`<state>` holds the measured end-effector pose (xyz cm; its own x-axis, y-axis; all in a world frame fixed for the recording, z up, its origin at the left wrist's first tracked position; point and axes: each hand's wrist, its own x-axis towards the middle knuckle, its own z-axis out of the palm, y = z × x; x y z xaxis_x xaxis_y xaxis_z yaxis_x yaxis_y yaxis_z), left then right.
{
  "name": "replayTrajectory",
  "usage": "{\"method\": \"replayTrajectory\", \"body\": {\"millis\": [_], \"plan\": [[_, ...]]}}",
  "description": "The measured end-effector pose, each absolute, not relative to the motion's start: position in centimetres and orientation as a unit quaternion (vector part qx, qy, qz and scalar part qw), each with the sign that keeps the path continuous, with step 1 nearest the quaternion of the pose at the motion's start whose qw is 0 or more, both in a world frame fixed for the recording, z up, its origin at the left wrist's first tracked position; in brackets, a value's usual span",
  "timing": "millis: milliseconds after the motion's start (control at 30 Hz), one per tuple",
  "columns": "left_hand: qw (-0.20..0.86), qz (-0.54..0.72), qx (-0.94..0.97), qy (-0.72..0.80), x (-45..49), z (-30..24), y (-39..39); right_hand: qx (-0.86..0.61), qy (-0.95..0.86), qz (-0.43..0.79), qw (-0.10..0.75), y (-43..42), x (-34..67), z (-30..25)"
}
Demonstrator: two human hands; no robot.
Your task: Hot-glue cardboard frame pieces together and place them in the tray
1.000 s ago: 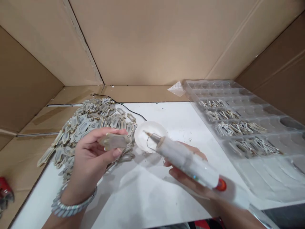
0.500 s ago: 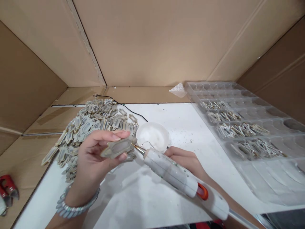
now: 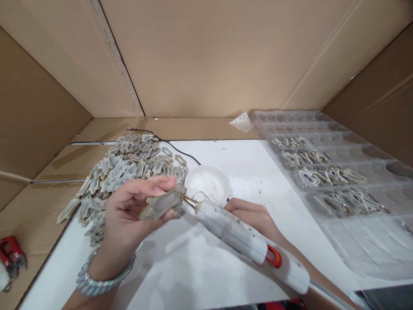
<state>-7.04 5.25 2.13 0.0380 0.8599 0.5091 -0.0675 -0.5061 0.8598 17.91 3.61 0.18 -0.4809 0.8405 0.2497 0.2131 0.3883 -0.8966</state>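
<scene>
My left hand pinches a flat beige ornamental piece between thumb and fingers, just above the white work surface. My right hand is wrapped round a white glue gun with an orange trigger. The gun's metal tip touches the right end of the held piece. A heap of similar beige pieces lies behind my left hand. A small white dish sits right behind the gun's tip.
A clear plastic compartment tray on the right holds rows of the pieces. Cardboard walls enclose the bench on three sides. A black wire runs behind the heap. A red object lies at the far left.
The glue gun dropped from above the dish and swung left until its tip met the piece in my left hand. Over the last half second the piece has tilted slightly.
</scene>
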Motion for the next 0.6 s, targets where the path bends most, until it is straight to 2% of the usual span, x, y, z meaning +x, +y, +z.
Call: {"method": "replayTrajectory", "body": {"millis": [600], "plan": [[0.364, 0.617, 0.616, 0.329, -6.88, 2.27, 5.27, -0.365, -0.749, 0.425, 0.353, 3.45, 18.03, 0.3]]}}
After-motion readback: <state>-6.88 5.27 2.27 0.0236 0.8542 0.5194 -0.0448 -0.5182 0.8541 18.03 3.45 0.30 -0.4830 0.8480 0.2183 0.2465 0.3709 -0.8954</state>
